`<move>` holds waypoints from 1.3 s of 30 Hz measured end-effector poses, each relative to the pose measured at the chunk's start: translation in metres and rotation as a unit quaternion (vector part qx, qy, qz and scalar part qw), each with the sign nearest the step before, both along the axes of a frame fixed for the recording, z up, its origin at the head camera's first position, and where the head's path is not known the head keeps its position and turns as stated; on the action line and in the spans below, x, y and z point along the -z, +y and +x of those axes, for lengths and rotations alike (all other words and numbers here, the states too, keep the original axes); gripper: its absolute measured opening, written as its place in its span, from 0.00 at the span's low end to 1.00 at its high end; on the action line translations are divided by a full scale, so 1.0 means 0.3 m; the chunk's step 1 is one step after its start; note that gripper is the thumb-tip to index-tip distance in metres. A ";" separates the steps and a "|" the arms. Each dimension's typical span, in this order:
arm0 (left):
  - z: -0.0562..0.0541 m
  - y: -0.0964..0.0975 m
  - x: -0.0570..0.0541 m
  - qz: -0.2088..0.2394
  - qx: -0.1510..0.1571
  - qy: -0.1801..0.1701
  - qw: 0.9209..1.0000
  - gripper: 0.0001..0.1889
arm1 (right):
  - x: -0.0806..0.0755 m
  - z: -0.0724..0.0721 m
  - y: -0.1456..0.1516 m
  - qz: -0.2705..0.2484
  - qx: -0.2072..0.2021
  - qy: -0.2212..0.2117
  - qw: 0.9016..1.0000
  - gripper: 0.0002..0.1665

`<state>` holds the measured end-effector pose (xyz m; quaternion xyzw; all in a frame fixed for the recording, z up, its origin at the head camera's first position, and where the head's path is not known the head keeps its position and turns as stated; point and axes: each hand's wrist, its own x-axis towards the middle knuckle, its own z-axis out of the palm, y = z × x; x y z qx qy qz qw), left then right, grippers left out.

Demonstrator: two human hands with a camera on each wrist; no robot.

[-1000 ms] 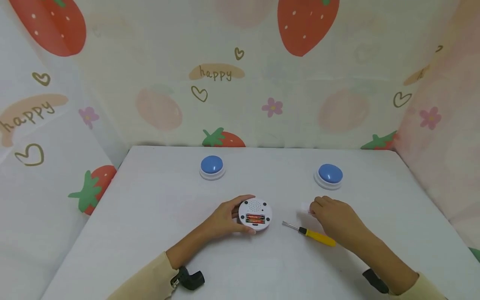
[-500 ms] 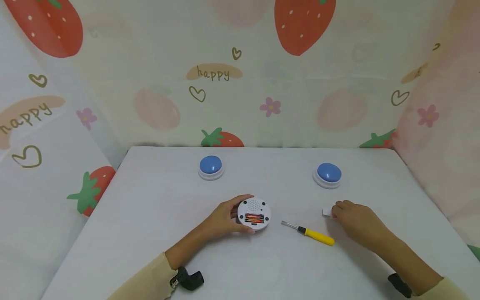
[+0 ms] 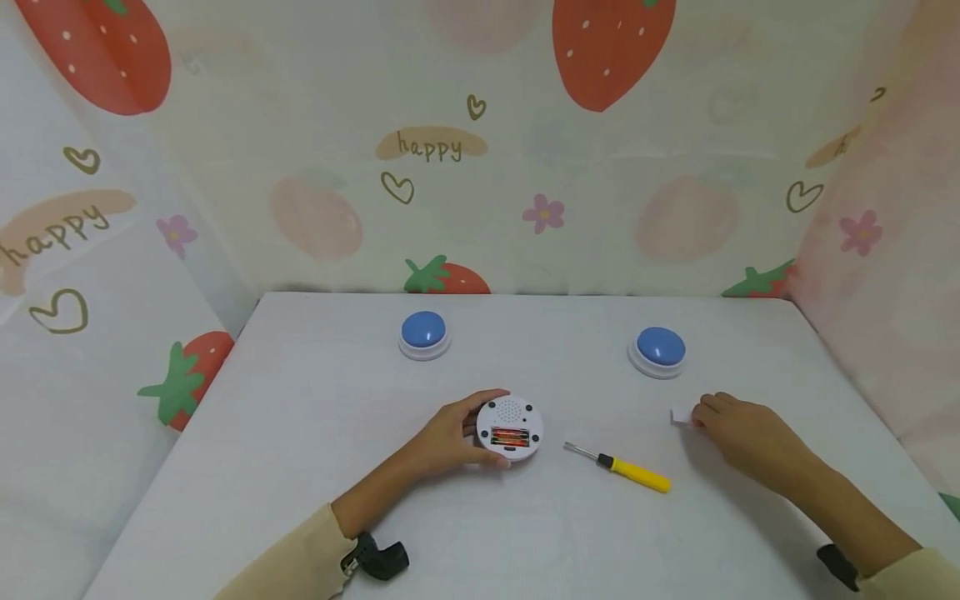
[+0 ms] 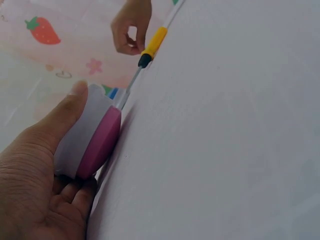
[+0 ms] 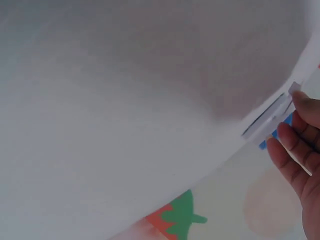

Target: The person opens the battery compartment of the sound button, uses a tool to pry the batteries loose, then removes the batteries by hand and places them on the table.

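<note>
My left hand (image 3: 450,437) grips a round white push-button buzzer (image 3: 511,410) by its side, thumb and fingers around the rim. Its underside faces up, showing a speaker grille and an uncovered compartment with batteries (image 3: 510,437) inside. In the left wrist view the buzzer's pink dome (image 4: 102,145) points down toward the table. Over to the right, my right hand (image 3: 750,433) pinches a small white battery cover (image 3: 680,417) between thumb and fingers. The right wrist view shows that cover (image 5: 267,117) as a thin flat piece at the fingertips. Between the hands lies a yellow-handled screwdriver (image 3: 637,476).
Two blue-domed buzzers stand toward the back of the white table (image 3: 315,400): a left one (image 3: 423,333) and a right one (image 3: 660,352). A strawberry-print curtain (image 3: 465,217) rises behind the table and along both sides.
My right hand has moved right with the battery cover, away from the screwdriver. The left hand and its buzzer have stayed in place.
</note>
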<state>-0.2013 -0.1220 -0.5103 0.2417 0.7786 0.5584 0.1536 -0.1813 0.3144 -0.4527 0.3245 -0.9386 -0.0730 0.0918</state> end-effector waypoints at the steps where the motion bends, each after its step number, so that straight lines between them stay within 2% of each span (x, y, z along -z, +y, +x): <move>1: 0.001 -0.001 0.000 0.000 -0.001 -0.002 1.000 0.50 | 0.005 -0.002 0.008 0.000 0.000 0.000 1.000 0.11; 9: 0.005 -0.005 -0.012 -0.007 -0.001 -0.003 1.000 0.49 | 0.037 -0.007 0.044 -0.004 -0.005 -0.003 1.000 0.12; 14: 0.007 -0.007 -0.019 -0.009 -0.001 -0.004 1.000 0.50 | 0.036 -0.013 0.057 0.003 -0.015 0.002 1.000 0.14; 17: 0.009 -0.009 -0.022 -0.012 -0.003 -0.005 1.000 0.49 | 0.024 -0.012 0.057 -0.015 -0.010 0.001 1.000 0.14; 23: 0.009 -0.014 -0.026 -0.013 -0.002 -0.008 1.000 0.49 | -0.036 0.012 0.008 -0.088 0.064 -0.047 0.993 0.14; 28: 0.008 -0.023 -0.022 -0.009 0.000 -0.006 1.000 0.49 | -0.076 0.060 -0.111 -0.122 0.075 -0.070 0.987 0.12; 33: 0.008 -0.027 -0.019 -0.007 -0.001 -0.006 1.000 0.50 | -0.056 0.091 -0.236 -0.118 0.082 -0.140 0.980 0.12; 39: 0.005 -0.005 -0.008 0.005 0.003 -0.008 1.000 0.49 | -0.014 0.093 -0.287 -0.118 0.097 -0.212 0.965 0.18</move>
